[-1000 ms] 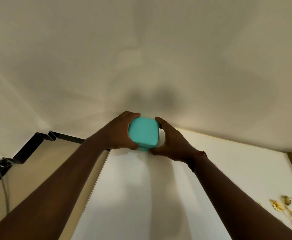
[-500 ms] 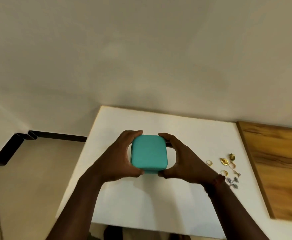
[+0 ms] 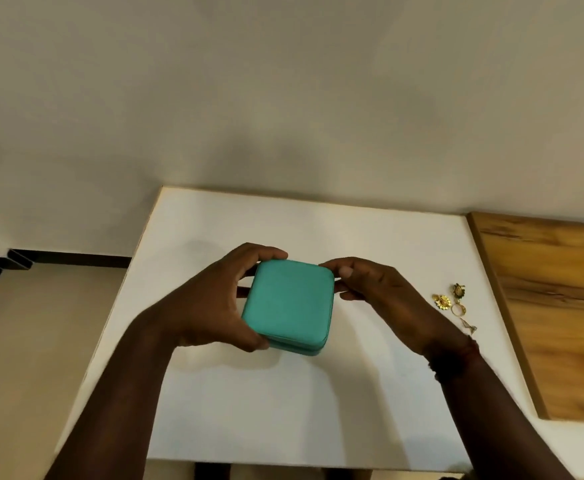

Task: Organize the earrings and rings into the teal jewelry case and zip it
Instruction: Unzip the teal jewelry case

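The teal jewelry case (image 3: 289, 303) is closed and held over the middle of the white table (image 3: 283, 410). My left hand (image 3: 207, 306) grips its left side, thumb at the near corner and fingers over the far edge. My right hand (image 3: 377, 292) touches the case's far right corner with its fingertips. To the right lie gold flower earrings (image 3: 441, 301), a second gold earring (image 3: 458, 291), a gold ring (image 3: 458, 310) and a small silver earring (image 3: 470, 327). My right forearm hides part of the jewelry.
A wooden board (image 3: 553, 306) lies along the table's right side. A plain wall (image 3: 283, 98) stands behind the table. The floor (image 3: 41, 341) with a black skirting drops off past the table's left edge.
The view has tilted down from the wall to the table. Both hands have brought the case lower and nearer. My right hand has shifted from the case's side to its far right corner.
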